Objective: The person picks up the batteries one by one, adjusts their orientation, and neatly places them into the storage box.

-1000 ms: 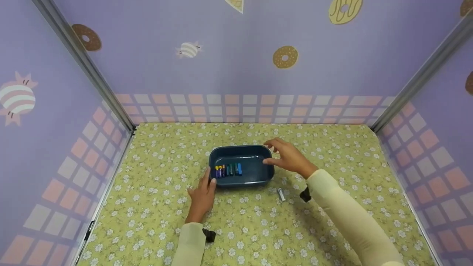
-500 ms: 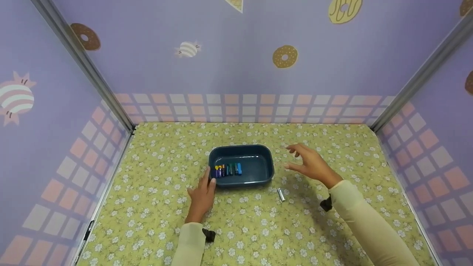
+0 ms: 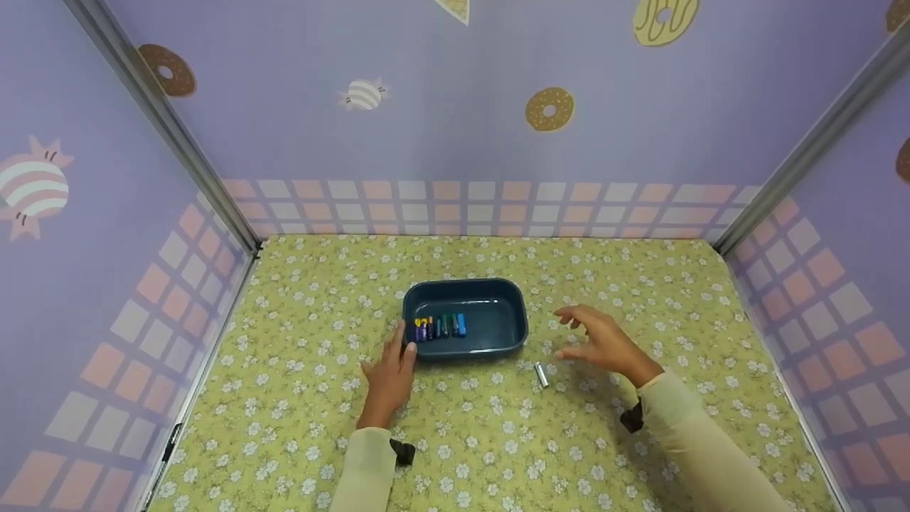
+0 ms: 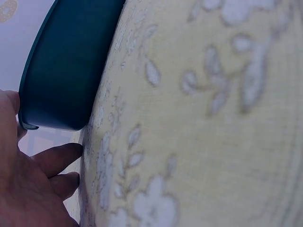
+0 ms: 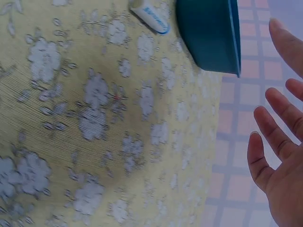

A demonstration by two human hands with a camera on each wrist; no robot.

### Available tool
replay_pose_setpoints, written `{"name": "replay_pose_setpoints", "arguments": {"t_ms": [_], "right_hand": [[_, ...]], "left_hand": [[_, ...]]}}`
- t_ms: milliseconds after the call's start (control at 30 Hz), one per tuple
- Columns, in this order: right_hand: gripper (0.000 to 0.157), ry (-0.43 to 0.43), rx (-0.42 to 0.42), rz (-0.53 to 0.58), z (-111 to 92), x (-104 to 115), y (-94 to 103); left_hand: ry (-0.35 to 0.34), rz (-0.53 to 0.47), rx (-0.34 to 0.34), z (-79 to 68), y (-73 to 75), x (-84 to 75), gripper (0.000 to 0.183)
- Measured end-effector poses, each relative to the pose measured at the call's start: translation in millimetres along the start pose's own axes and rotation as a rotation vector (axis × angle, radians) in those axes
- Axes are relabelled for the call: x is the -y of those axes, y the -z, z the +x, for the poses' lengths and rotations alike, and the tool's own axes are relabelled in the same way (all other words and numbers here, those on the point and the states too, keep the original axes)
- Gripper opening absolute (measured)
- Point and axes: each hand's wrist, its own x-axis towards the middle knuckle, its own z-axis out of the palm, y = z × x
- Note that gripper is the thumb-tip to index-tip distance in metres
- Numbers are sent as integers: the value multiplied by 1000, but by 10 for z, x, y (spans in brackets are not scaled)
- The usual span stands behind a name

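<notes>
A dark teal basin (image 3: 501, 334) stands on the floral cloth, with a row of small battery-like sticks (image 3: 446, 326) in its left half, coloured yellow-purple, dark green and blue. My left hand (image 3: 389, 377) touches the basin's front-left corner, fingers mostly straight. In the left wrist view, its thumb (image 4: 10, 100) is right at the rim. My right hand (image 3: 604, 343) hovers right of the basin, fingers spread and holding nothing. Just left of and nearer than that hand lies a small pale cylinder (image 3: 542, 375); the right wrist view shows blue lettering on it.
Yellow-green floral cloth (image 3: 298, 299) covers the table. Purple walls with candy and doughnut prints (image 3: 549, 110) enclose it at the back and both sides, with grey metal posts (image 3: 817, 142) at the corners.
My right hand has left the basin's right rim, moved right, then come a little nearer, level with the space behind the pale cylinder. The left hand has stayed at the basin's corner.
</notes>
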Motion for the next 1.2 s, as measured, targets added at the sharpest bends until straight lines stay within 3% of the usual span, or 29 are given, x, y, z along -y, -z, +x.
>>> {"name": "replay_pose_setpoints", "arguments": {"t_ms": [300,533,733,1000,1200], "right_hand": [[71,-66,84,80,-119,-73,-278],[74,-62,113,46,-163,-129,-454],[76,-107,139,45,-190,-178,-559],[74,6,141,-18,-201,-253,-631],[71,14,152,-24,-215,-285,-658]], "left_hand": [[11,8,-7,-6,3,-14,65],[8,7,-8,-7,12,-26,65],[18,-5,1,-17,11,-29,66],[10,-5,-5,-19,9,-24,66],[6,-2,-3,-20,5,-21,65]]}}
